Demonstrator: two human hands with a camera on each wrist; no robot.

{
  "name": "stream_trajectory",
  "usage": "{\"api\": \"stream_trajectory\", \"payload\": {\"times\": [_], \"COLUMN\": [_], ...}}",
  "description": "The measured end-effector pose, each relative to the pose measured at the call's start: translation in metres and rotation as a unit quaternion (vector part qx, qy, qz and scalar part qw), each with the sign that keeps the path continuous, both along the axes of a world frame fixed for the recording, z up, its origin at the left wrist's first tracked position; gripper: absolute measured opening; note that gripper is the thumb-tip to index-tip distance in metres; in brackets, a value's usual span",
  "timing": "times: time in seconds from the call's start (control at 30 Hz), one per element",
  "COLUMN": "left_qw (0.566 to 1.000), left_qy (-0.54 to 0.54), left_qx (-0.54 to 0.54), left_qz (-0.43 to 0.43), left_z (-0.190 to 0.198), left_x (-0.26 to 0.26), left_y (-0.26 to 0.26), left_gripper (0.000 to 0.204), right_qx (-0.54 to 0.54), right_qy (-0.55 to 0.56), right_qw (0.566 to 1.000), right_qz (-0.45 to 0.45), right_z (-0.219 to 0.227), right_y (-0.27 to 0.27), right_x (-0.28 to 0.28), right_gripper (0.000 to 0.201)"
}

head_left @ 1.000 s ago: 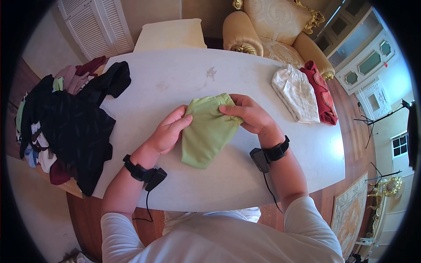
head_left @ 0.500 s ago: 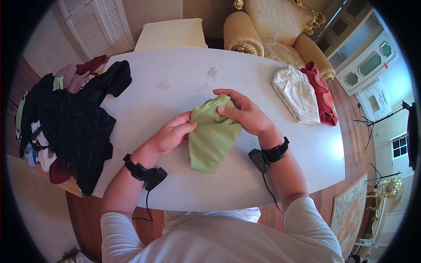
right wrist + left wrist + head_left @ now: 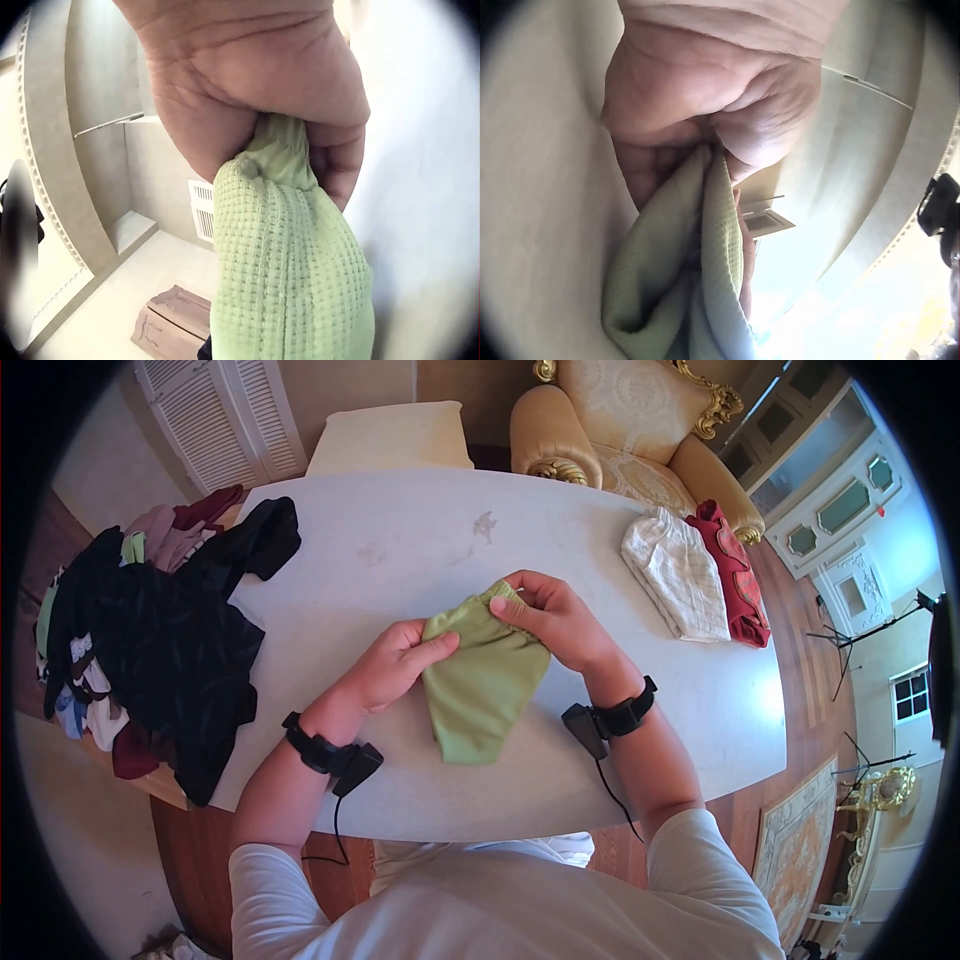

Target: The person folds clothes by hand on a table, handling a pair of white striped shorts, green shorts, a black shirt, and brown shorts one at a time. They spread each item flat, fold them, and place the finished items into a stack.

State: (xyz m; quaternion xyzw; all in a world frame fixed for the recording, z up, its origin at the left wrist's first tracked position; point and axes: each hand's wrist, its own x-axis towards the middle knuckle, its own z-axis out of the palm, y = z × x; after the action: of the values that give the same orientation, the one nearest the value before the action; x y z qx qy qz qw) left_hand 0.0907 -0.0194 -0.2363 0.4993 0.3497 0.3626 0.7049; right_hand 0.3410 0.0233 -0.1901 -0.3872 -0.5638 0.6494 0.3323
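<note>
Over one pale table [image 3: 335, 575], two hands [image 3: 388, 668] [image 3: 570, 628] pinch one green garment [image 3: 484, 695].

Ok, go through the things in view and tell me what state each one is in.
Green garment: held up, gathered along its top
Left hand: pinching its left edge
Right hand: pinching its top
White garment: lying on the table
Red garment: lying beside the white one
Black garment: spread loosely over mixed clothes
Louvered doors: apparently shut
</note>
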Motion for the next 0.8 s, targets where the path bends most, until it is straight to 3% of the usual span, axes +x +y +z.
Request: {"api": "stream_trajectory", "payload": {"times": [0.1,0.2,0.3,0.4,0.5,0.8], "left_qw": [0.998,0.998,0.999,0.997,0.987,0.991], "left_qy": [0.007,0.019,0.034,-0.052,-0.102,-0.067], "left_qx": [-0.006,-0.009,0.007,-0.005,-0.007,-0.014], "left_qz": [-0.055,-0.057,-0.025,0.06,0.12,0.114], "left_z": [-0.005,0.011,-0.003,0.001,0.0,0.011], "left_x": [-0.008,0.0,-0.003,-0.003,-0.002,-0.003], "left_y": [0.002,-0.007,-0.001,0.003,0.004,0.002], "left_gripper": [0.035,0.035,0.035,0.035,0.035,0.038], "right_qx": [0.038,0.088,0.137,-0.056,-0.103,0.06], "right_qy": [-0.002,-0.052,-0.076,0.107,0.091,-0.02], "right_qw": [0.997,0.986,0.988,0.99,0.99,0.997], "right_qz": [0.071,0.132,0.001,-0.069,-0.023,0.04], "right_z": [-0.006,-0.007,-0.006,-0.015,-0.014,-0.009], "right_y": [-0.001,-0.003,-0.008,-0.006,-0.011,-0.023], "right_x": [0.002,0.0,-0.009,-0.016,-0.02,-0.024], "right_gripper": [0.022,0.03,0.038,0.048,0.05,0.045]}}
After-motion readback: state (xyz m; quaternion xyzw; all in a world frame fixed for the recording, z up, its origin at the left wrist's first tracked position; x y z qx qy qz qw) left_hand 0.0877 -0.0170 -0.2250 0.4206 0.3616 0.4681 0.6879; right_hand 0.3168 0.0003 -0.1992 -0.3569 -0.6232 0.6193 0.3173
